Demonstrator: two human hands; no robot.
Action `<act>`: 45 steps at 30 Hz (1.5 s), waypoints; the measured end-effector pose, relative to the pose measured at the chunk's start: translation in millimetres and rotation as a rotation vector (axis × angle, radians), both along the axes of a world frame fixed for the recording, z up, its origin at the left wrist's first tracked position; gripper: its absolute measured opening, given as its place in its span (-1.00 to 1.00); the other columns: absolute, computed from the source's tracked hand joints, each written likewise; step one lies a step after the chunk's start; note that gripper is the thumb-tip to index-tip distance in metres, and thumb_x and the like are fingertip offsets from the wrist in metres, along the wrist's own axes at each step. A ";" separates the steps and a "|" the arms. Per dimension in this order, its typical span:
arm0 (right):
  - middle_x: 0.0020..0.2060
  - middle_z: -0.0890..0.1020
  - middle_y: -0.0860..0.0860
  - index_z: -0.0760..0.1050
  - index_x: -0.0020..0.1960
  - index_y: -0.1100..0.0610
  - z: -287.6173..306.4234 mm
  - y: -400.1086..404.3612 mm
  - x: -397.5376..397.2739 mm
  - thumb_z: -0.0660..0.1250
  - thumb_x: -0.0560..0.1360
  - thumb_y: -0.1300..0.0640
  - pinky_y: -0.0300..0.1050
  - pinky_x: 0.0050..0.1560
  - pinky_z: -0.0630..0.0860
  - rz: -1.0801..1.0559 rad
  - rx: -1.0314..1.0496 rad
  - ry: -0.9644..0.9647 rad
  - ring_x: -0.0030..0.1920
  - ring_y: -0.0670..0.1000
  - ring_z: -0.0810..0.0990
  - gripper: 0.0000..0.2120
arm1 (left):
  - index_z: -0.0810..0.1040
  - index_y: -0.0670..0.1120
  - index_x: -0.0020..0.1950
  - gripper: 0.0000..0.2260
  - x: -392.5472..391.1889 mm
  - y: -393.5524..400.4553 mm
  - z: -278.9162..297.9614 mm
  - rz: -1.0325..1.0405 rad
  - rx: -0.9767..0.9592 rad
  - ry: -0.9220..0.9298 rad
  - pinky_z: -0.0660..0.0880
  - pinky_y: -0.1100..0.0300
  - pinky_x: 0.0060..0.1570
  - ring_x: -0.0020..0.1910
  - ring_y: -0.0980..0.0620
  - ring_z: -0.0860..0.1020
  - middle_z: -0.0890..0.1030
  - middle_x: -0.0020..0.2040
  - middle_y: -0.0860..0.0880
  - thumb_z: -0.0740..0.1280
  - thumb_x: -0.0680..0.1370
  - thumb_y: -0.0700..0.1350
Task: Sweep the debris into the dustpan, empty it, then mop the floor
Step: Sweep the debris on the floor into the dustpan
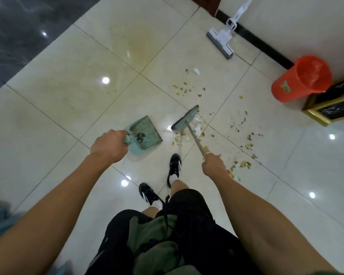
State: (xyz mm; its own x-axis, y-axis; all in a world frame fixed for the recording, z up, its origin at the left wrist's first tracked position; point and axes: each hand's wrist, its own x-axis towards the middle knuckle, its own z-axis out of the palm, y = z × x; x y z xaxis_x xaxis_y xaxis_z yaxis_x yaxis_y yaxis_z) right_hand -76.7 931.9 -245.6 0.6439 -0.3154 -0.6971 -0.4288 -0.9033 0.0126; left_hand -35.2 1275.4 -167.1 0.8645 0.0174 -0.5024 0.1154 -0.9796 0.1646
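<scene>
I am working the broom (185, 121) with my right hand (213, 164), fingers wrapped around its thin, stiff handle, the bristles brushing the pale tile floor (68, 92) at the near edge of the debris (244, 139). The crumbs and paper scraps are looking light and easily scattered. My left hand (108, 146) is gripping the handle of the teal dustpan (145, 130), likely light rigid plastic, its mouth facing the broom. The mop (221, 39) is waiting by the wall, near the orange bin (298, 80).
</scene>
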 end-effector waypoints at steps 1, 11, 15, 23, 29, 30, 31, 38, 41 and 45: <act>0.04 0.57 0.13 0.47 0.26 0.22 1.2 3.1 -6.8 0.21 0.61 0.17 -0.04 -0.13 0.51 0.009 0.004 -0.001 0.00 0.16 0.60 -0.74 | 0.57 0.07 0.18 -0.79 -3.4 2.2 0.5 -0.006 0.008 0.001 0.55 0.05 -0.16 -0.14 -0.17 0.58 0.60 -0.07 -0.10 0.29 0.57 -0.09; 0.06 0.58 0.13 0.48 0.28 0.19 0.4 39.3 -6.0 0.22 0.57 0.25 -0.06 -0.17 0.47 0.124 0.073 -0.009 0.00 0.16 0.61 -0.71 | 0.55 0.05 0.06 -0.85 -23.4 14.2 0.5 -0.019 0.060 0.034 0.48 0.09 -0.20 -0.14 -0.17 0.57 0.56 -0.09 -0.08 0.25 0.56 -0.11; -0.03 0.57 0.11 0.49 0.25 0.18 -0.8 35.3 -17.5 0.21 0.57 0.25 -0.06 -0.19 0.45 0.174 0.036 0.013 -0.09 0.13 0.57 -0.74 | 0.55 0.05 0.06 -0.84 -26.8 12.2 -1.9 -0.043 0.071 0.049 0.50 0.08 -0.19 -0.13 -0.17 0.58 0.57 -0.08 -0.08 0.23 0.56 -0.13; -0.11 0.52 0.04 0.50 0.21 0.12 -0.5 -9.5 -64.9 0.20 0.58 0.22 -0.05 -0.20 0.49 0.109 -0.073 0.051 -0.16 0.09 0.54 -0.76 | 0.56 0.00 0.10 -0.79 -28.0 -14.7 -8.0 -0.140 0.049 0.048 0.54 0.05 -0.15 -0.10 -0.20 0.59 0.59 -0.04 -0.13 0.22 0.54 -0.16; -0.15 0.51 0.02 0.51 0.22 0.11 2.9 -44.4 -88.7 0.19 0.58 0.25 -0.06 -0.21 0.47 0.105 -0.111 0.048 -0.16 0.09 0.55 -0.75 | 0.57 0.01 0.07 -0.81 -29.4 -54.0 -5.3 -0.195 0.041 0.063 0.55 0.04 -0.11 -0.09 -0.20 0.60 0.59 -0.06 -0.11 0.23 0.53 -0.15; -0.12 0.54 0.03 0.51 0.22 0.11 3.8 -52.8 -91.5 0.19 0.58 0.25 -0.07 -0.21 0.46 0.117 -0.116 0.053 -0.14 0.09 0.57 -0.75 | 0.57 0.01 0.07 -0.82 -30.5 -61.7 -4.8 -0.198 0.042 0.065 0.54 0.05 -0.12 -0.09 -0.20 0.60 0.59 -0.07 -0.11 0.23 0.54 -0.15; -0.07 0.58 0.05 0.51 0.22 0.12 4.9 -61.9 -94.4 0.19 0.59 0.25 -0.07 -0.21 0.46 0.126 -0.123 0.060 -0.10 0.10 0.60 -0.75 | 0.57 0.02 0.07 -0.82 -32.4 -69.7 -4.0 -0.198 0.045 0.067 0.53 0.06 -0.14 -0.10 -0.19 0.60 0.59 -0.07 -0.10 0.24 0.54 -0.15; -0.04 0.61 0.05 0.52 0.20 0.12 8.3 -130.7 -116.3 0.20 0.57 0.25 -0.07 -0.21 0.46 0.148 -0.119 0.061 -0.13 0.09 0.60 -0.75 | 0.57 0.03 0.08 -0.81 -54.1 -131.9 -1.7 -0.200 0.070 0.077 0.51 0.07 -0.17 -0.14 -0.17 0.57 0.57 -0.09 -0.08 0.24 0.55 -0.17; -0.04 0.59 0.05 0.50 0.23 0.10 6.1 -149.7 -127.4 0.20 0.56 0.23 -0.08 -0.24 0.45 0.158 -0.082 0.049 -0.15 0.08 0.57 -0.73 | 0.57 0.03 0.06 -0.82 -61.9 -152.7 -1.7 -0.191 0.075 0.079 0.49 0.09 -0.21 -0.16 -0.15 0.58 0.57 -0.11 -0.06 0.24 0.55 -0.17; 0.03 0.59 0.08 0.48 0.25 0.11 8.7 -157.8 -118.6 0.18 0.57 0.22 -0.05 -0.16 0.51 0.179 -0.044 0.003 -0.05 0.12 0.61 -0.72 | 0.57 0.05 0.02 -0.83 -64.2 -166.9 3.1 -0.159 0.067 0.065 0.47 0.10 -0.21 -0.16 -0.14 0.57 0.58 -0.11 -0.06 0.24 0.53 -0.17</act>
